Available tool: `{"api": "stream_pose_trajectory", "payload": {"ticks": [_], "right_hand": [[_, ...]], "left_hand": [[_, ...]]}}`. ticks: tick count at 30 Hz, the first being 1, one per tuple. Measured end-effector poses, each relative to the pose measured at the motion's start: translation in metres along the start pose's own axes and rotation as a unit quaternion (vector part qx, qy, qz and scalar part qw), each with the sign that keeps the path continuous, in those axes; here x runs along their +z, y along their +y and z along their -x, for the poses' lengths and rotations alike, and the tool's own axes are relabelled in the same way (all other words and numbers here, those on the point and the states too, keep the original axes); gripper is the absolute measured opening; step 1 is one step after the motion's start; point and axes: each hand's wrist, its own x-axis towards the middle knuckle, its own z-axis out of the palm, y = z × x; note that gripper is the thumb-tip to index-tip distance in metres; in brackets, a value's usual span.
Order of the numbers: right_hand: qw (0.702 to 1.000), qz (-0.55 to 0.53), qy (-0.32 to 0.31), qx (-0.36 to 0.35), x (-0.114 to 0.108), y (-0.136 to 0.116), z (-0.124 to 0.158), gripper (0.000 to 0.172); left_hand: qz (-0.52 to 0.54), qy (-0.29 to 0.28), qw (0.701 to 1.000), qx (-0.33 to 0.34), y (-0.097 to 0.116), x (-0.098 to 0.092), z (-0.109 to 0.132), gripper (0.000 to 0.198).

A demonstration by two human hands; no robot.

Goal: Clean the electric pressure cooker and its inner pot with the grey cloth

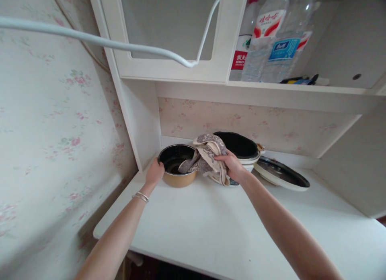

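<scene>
A round pot (180, 180), yellow-tan outside with a dark inside, sits on the white tabletop. My left hand (155, 172) grips its left rim, thumb over the edge. In my right hand (233, 164) is a bunched grey and cream patterned cloth (211, 155); one end of it hangs over the pot's right rim. Directly behind and right of the cloth stands a cooker (237, 145) with a black inner bowl and pale outer body, partly hidden by the cloth and my right hand.
A dark-faced lid (282, 173) with a pale rim leans right of the cooker. Above, a shelf (301, 89) holds several plastic bottles (265, 39) beside a glass-panelled cabinet door (171, 67). A white cable (120, 43) hangs across the upper left. Floral wallpaper (60, 151) covers the left wall.
</scene>
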Motion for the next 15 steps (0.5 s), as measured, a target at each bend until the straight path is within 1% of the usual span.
{"api": "stream_pose_trajectory", "payload": {"ticks": [3, 6, 8, 10, 11, 12, 14, 15], "right_hand": [[0.998, -0.026, 0.046, 0.043, -0.031, 0.021, 0.042, 0.051], [0.993, -0.013, 0.084, 0.08, -0.074, 0.045, 0.082, 0.055], [0.989, 0.039, 0.097, 0.107, -0.107, 0.057, 0.102, 0.057], [0.974, 0.15, 0.112, 0.13, -0.137, 0.064, 0.115, 0.058], [0.957, 0.228, 0.122, 0.134, -0.149, 0.064, 0.119, 0.058], [0.931, 0.315, 0.134, 0.13, -0.158, 0.064, 0.122, 0.057], [0.855, 0.487, 0.145, 0.102, -0.165, 0.059, 0.126, 0.055], [0.815, 0.557, 0.138, 0.083, -0.162, 0.055, 0.128, 0.053]], "left_hand": [[-0.006, -0.001, 1.0, 0.008, 0.0, 0.0, 0.0, 0.042], [-0.011, 0.005, 1.0, 0.012, -0.001, 0.002, -0.003, 0.041], [-0.013, 0.011, 1.0, 0.014, -0.002, 0.005, -0.006, 0.04], [-0.005, 0.014, 1.0, 0.015, -0.003, 0.008, -0.008, 0.039], [0.001, 0.014, 1.0, 0.016, -0.004, 0.01, -0.01, 0.039], [0.007, 0.014, 1.0, 0.014, -0.004, 0.011, -0.01, 0.039], [0.015, 0.016, 1.0, 0.007, -0.004, 0.013, -0.011, 0.039], [0.016, 0.017, 1.0, 0.001, -0.004, 0.014, -0.011, 0.039]]}}
